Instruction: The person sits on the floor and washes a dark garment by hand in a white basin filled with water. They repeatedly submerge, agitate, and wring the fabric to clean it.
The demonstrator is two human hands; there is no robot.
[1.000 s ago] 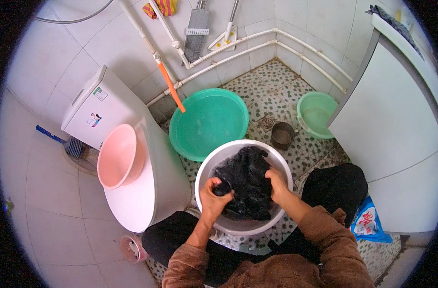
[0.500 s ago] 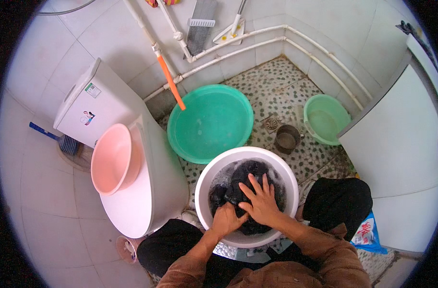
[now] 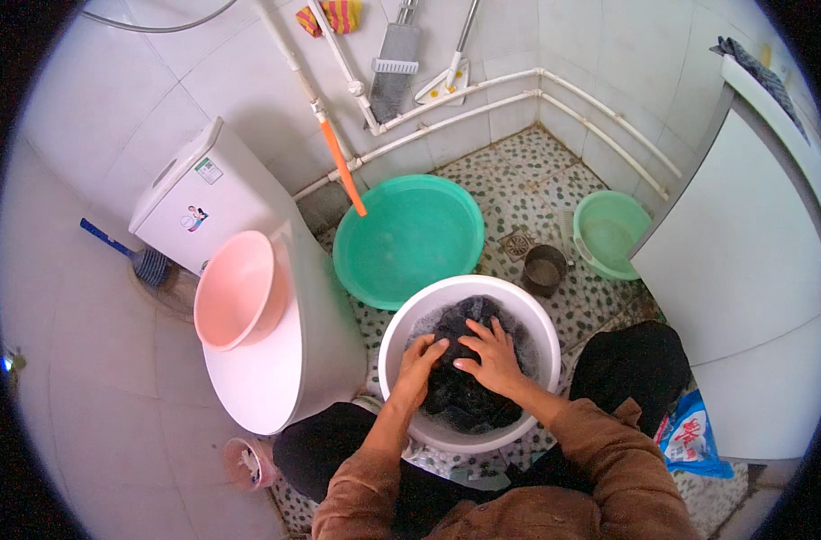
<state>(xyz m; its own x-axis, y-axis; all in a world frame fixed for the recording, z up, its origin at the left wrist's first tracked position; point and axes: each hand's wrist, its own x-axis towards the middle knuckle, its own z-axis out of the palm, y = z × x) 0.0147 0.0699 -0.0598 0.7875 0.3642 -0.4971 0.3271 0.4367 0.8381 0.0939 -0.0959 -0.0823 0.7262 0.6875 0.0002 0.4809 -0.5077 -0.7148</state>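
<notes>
A white basin (image 3: 549,382) stands on the floor between my knees. Dark wet cloth (image 3: 465,396) lies in it, with foamy water around the edges. My right hand (image 3: 496,360) rests on top of the cloth, fingers spread and slightly bent. At the left side of the cloth is my left hand (image 3: 416,371), its thumb and fingers apart, near the basin's inner wall. Neither hand has cloth gripped in it. How the cloth is folded under the hands cannot be made out.
A large green basin (image 3: 343,263) of water touches or nearly touches the white one, beneath an orange hose (image 3: 342,169). A pink basin (image 3: 235,288) sits on the toilet lid (image 3: 259,382). Right: a metal cup (image 3: 545,270), pale green basin (image 3: 583,256), white cabinet (image 3: 744,270), blue bag (image 3: 694,441).
My left hand has risen out of the cloth and opened at its left side. My right hand stays spread on the cloth. The whole view has shifted slightly.
</notes>
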